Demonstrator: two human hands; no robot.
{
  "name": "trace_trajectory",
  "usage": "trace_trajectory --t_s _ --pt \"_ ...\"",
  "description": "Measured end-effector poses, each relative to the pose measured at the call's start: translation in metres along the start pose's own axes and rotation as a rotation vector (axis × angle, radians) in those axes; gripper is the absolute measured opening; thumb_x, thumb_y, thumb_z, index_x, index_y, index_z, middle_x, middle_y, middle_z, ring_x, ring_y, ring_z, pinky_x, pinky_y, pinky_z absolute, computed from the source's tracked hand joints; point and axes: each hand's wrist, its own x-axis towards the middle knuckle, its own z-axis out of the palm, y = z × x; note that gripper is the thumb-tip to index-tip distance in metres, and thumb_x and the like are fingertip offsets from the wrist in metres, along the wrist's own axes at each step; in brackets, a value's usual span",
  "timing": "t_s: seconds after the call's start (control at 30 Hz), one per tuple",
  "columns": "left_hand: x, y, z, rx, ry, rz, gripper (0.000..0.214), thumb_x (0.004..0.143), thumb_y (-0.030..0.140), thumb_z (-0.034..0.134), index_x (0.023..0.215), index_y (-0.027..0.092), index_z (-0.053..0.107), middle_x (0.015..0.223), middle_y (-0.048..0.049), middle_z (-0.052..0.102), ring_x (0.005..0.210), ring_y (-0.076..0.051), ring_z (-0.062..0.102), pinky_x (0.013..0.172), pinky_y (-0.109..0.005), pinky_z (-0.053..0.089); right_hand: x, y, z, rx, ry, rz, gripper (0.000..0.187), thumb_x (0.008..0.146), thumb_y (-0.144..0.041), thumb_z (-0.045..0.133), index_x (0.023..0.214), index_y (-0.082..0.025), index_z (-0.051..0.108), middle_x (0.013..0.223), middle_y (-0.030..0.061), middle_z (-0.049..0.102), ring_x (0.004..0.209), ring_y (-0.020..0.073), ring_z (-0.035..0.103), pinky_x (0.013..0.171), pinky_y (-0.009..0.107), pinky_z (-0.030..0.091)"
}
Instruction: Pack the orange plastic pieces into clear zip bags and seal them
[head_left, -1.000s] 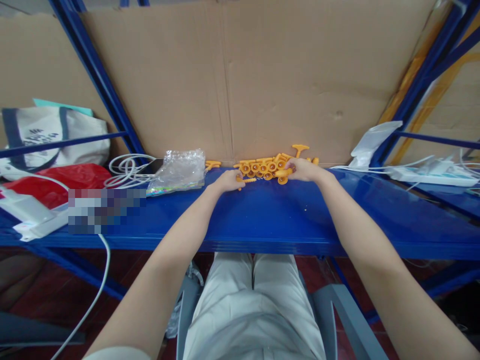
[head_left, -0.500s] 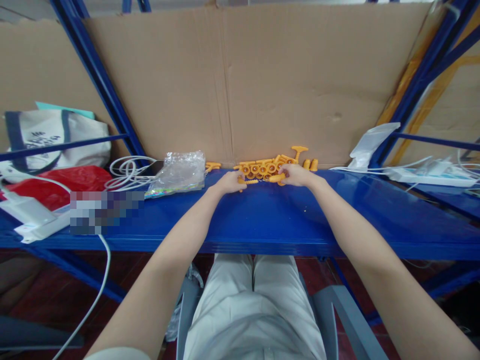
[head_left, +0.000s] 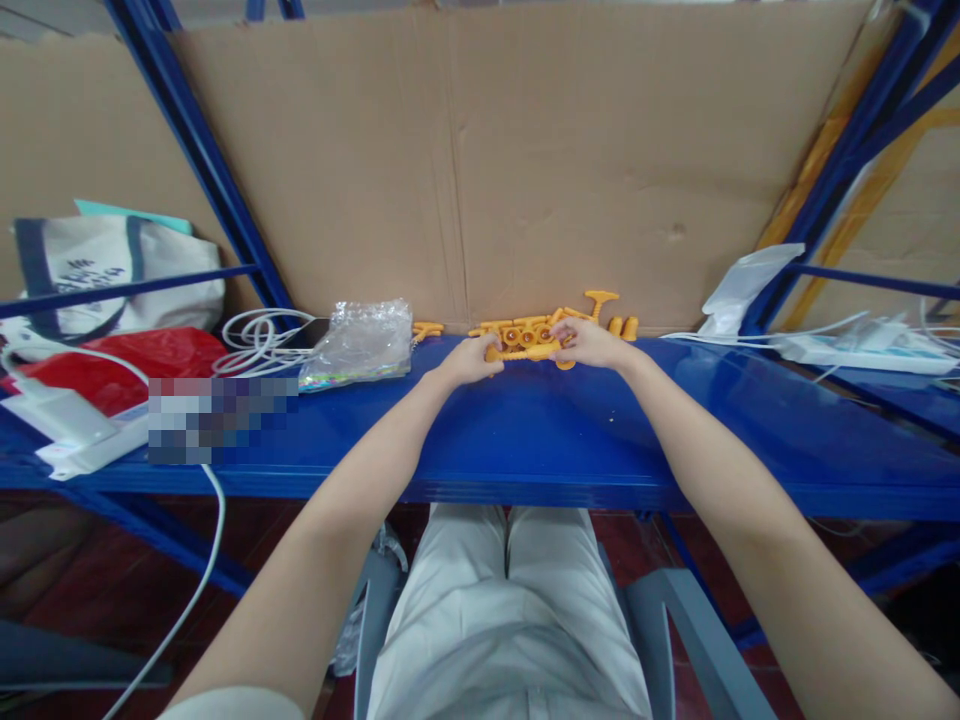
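My left hand (head_left: 474, 360) is closed around the handle end of a yellow plastic corkscrew (head_left: 493, 355), held level just above the table. My right hand (head_left: 589, 343) pinches the other end of the line, where a yellow tube-shaped sleeve (head_left: 541, 352) sits over the corkscrew's spiral. The two parts form one straight piece between my hands. Directly behind lies a cluster of yellow parts (head_left: 525, 337), several with round open ends. A T-shaped yellow piece (head_left: 600, 297) stands at the cluster's right. Fingertips partly hide both held parts.
On the blue table (head_left: 525, 430), a clear plastic bag (head_left: 367, 340) lies left, with yellow pieces (head_left: 428, 329) beside it. Two yellow sleeves (head_left: 622, 328) stand right. White cables (head_left: 262, 340) and a power strip (head_left: 94, 450) lie far left. A cardboard sheet (head_left: 562, 170) rises behind.
My hands have come closer together. The bare spiral that showed between them is now covered by the sleeve from my right hand.
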Motion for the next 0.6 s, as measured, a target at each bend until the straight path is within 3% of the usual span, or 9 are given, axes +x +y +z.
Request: trace_trajectory --t_s 0.23,0.37,0.6 --pt "-0.001 0.004 -0.001 0.001 0.019 0.013 0.034 0.072 0.024 0.063 0.105 0.016 0.065 0.079 -0.0015 0.066 0.075 -0.018 0.061 0.07 -0.026 0.044 -0.002 0.003 -0.002 0.207 -0.019 0.112 0.032 0.068 -0.019 0.081 0.093 -0.018 0.061 0.09 0.0053 0.069 0.083 0.0209 0.07 0.078 0.04 0.059" --pt "-0.001 0.004 -0.002 0.026 0.04 0.01 0.034 0.072 0.024 0.063 0.105 0.016 0.066 0.081 -0.0014 0.067 0.077 -0.017 0.062 0.071 -0.026 0.044 -0.007 0.0 0.0 0.383 -0.063 0.17 0.035 0.067 -0.031 0.086 0.085 -0.019 0.059 0.078 0.005 0.07 0.073 0.0217 0.071 0.07 0.039 0.06" --pt "-0.001 0.001 0.001 0.057 0.073 0.019 0.036 0.071 0.025 0.063 0.105 0.016 0.066 0.083 -0.003 0.068 0.077 -0.019 0.062 0.071 -0.027 0.045 -0.011 -0.008 -0.001 0.358 -0.085 0.2 0.032 0.078 -0.045 0.079 0.076 -0.017 0.063 0.07 0.008 0.071 0.075 0.0223 0.072 0.071 0.034 0.059"
